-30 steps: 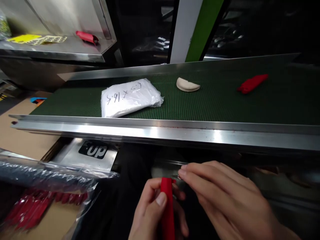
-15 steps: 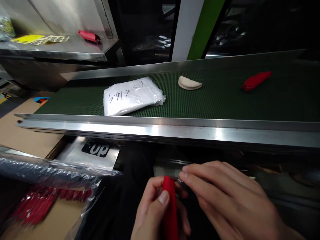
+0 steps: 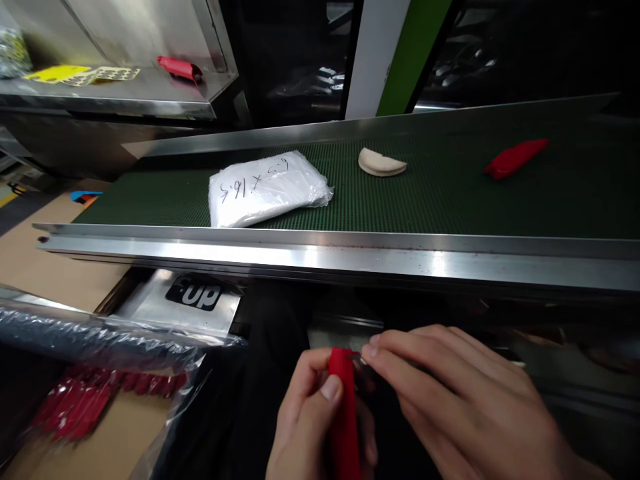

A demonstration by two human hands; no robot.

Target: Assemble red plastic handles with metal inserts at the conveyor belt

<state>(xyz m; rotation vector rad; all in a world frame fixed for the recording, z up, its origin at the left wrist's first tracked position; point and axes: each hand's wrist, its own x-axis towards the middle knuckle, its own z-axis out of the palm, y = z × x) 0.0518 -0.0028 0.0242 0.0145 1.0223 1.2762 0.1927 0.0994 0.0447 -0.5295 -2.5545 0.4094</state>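
My left hand (image 3: 313, 407) is closed round a long red plastic piece (image 3: 344, 413), held upright with the thumb along its near face. At its upper right edge, my right hand (image 3: 460, 393) pinches a small, thin metal blade (image 3: 357, 358) between thumb and fingertips. The blade's tip touches or nearly touches the edge of the red piece, and a thin red sliver shows there. Most of the blade is hidden by my fingers. The lower end of the red piece runs out of view.
Ahead runs a green conveyor belt (image 3: 435, 207) with a metal rail (image 3: 320, 253). On it lie a white plastic packet (image 3: 267, 190), a cream half-round pad (image 3: 381, 163) and another red piece (image 3: 515, 159). Bagged red pieces (image 3: 75, 403) sit in a carton at lower left.
The red piece and my left hand have shifted slightly right in the picture. A red sliver now shows by the blade at the top edge. Both grips look unchanged.
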